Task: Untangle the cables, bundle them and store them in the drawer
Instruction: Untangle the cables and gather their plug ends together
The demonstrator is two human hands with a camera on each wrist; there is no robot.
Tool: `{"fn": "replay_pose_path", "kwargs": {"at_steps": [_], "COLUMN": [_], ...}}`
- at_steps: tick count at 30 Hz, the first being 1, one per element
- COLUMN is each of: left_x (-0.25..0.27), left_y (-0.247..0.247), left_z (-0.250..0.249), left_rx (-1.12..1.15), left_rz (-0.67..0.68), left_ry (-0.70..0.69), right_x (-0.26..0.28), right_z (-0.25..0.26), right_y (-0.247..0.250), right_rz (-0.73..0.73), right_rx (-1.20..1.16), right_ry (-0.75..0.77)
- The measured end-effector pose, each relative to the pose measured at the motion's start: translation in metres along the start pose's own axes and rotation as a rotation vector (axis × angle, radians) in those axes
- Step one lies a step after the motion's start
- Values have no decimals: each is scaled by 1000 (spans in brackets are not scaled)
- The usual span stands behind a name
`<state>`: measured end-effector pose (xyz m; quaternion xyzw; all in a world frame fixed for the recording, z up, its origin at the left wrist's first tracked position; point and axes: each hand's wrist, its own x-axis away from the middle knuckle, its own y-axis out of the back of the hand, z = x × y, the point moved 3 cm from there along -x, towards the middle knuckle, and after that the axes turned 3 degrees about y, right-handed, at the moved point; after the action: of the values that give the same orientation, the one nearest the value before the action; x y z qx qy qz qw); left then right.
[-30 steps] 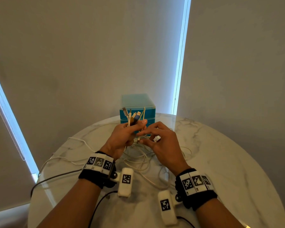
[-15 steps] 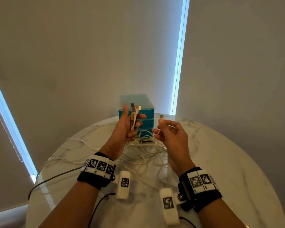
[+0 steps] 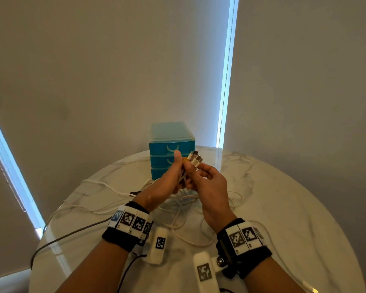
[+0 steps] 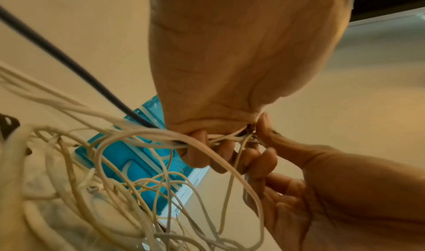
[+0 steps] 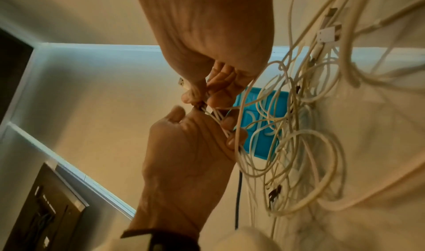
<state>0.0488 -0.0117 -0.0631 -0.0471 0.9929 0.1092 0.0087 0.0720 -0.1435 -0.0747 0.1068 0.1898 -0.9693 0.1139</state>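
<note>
Several white cables (image 3: 178, 210) lie tangled on the marble table (image 3: 283, 208), and their ends rise into my hands. My left hand (image 3: 173, 172) grips a bunch of cable ends, with the plugs (image 3: 195, 158) sticking up above my thumb. My right hand (image 3: 195, 173) presses against the left one and pinches the same plug ends. In the left wrist view my left fingers (image 4: 202, 138) curl round the cords. The teal drawer unit (image 3: 171, 144) stands behind the hands with all its drawers closed.
A dark cable (image 3: 72, 233) runs off the table's left edge. White loops (image 5: 306, 146) with loose plugs spread across the table under and in front of my hands. Window blinds and a wall stand close behind the table.
My right hand, which held one plug apart from the left hand, has moved left and joined it to the bunch. Both hands now touch in front of the drawers.
</note>
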Motion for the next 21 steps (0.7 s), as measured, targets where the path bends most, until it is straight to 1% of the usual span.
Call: {"fn": "replay_pose_path", "kwargs": {"at_steps": [2,3,5,8,11,14,16,19,21], "left_x": [0,2,4,-2,-2,7,8,8,7], "left_y": [-4,-7,-7,-5,-5,-2,7,16,21], "left_z": [-4,-7,-9,-4,-5,-20,-27,-36,-44], "left_rx": [-10,-7,0,-22,-20,-43,-55,-89,-109], "left_rz": [32,47,36,18,42,24,31,134,176], "left_ry": [9,-9,-28,-25,-10,-29,-8,-6,-9], "right_x": [0,-1,1,1,4,6,7,3,-3], "right_z": [0,1,2,1,1,10,17,26,30], "right_y": [0,-1,-3,-7,-12,-12,-9,-3,1], "right_rz": [64,99,157,187,242,252,253,245,231], "right_rx": [67,101,155,208,174,137,122,31,-43], "right_ry": [14,27,53,58,49,89,114,116,115]}}
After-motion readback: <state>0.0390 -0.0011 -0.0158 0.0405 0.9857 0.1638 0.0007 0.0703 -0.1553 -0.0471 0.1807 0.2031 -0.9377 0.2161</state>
